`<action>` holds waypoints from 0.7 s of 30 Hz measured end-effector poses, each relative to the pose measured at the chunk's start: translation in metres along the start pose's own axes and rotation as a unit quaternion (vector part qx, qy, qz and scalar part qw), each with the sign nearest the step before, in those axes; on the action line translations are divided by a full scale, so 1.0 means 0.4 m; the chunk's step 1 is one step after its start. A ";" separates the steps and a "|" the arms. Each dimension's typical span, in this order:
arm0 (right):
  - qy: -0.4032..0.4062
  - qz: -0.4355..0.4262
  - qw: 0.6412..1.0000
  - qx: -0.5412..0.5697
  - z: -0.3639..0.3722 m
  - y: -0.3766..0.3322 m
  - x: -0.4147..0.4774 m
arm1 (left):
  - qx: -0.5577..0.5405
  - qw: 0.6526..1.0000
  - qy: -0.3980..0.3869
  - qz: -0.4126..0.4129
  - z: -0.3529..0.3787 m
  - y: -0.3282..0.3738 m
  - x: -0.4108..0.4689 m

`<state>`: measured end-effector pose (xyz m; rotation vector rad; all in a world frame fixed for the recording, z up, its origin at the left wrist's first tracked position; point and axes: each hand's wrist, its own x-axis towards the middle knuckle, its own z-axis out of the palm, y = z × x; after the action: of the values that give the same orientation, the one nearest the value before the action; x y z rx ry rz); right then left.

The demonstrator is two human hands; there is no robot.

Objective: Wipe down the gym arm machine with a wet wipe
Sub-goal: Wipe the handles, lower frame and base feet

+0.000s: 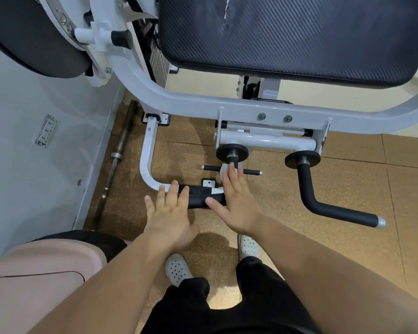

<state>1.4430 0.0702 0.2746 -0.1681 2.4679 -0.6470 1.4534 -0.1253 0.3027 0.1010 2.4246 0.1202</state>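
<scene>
Just below the black disc [232, 153] of the gym arm machine's left handle [202, 201], the wet wipe [223, 170] sits under the straight fingertips of the right hand [237, 203]. The handle's grip runs sideways from there toward the left hand [171, 215], spread flat, holding nothing, farther from the wipe.

We are seeing only a pale corner of the wet wipe [223, 170] peeking out from under the fingers of the right hand [237, 206], which is also covering the bend of the black handle [198, 201]; the left hand [170, 214] is hiding its free end. The top edge is cutting off the black pad [287, 37].
</scene>
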 end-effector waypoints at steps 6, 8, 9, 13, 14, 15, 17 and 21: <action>0.012 0.033 0.999 0.008 -0.022 -0.012 0.049 | 0.007 1.000 -0.013 -0.004 -0.004 0.003 0.001; 0.014 0.012 1.000 0.011 0.006 -0.018 -0.003 | 0.004 1.000 -0.008 -0.002 -0.002 0.002 0.002; 0.010 0.000 1.000 0.004 0.020 -0.017 -0.030 | 0.000 1.000 -0.003 0.000 0.000 0.002 0.001; -0.029 -0.048 0.996 -0.071 0.027 0.022 -0.077 | -0.017 1.000 0.012 0.001 0.006 0.002 0.000; -0.037 -0.062 0.993 -0.090 0.013 0.038 -0.064 | -0.020 1.000 0.013 0.000 0.007 0.001 0.000; -0.039 -0.074 0.991 -0.103 -0.006 0.051 -0.044 | -0.022 1.000 0.015 -0.001 0.009 0.001 0.000; -0.033 -0.079 0.991 -0.104 -0.049 0.067 0.008 | -0.019 1.000 0.024 -0.005 0.014 0.003 0.000; -0.011 -0.059 0.994 -0.093 -0.077 0.062 0.072 | -0.006 0.999 0.027 -0.026 0.018 0.010 0.001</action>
<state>1.4024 0.0972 0.2700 -0.3923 2.5101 -0.4603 1.4581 -0.1208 0.2976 0.0299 2.4777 0.1154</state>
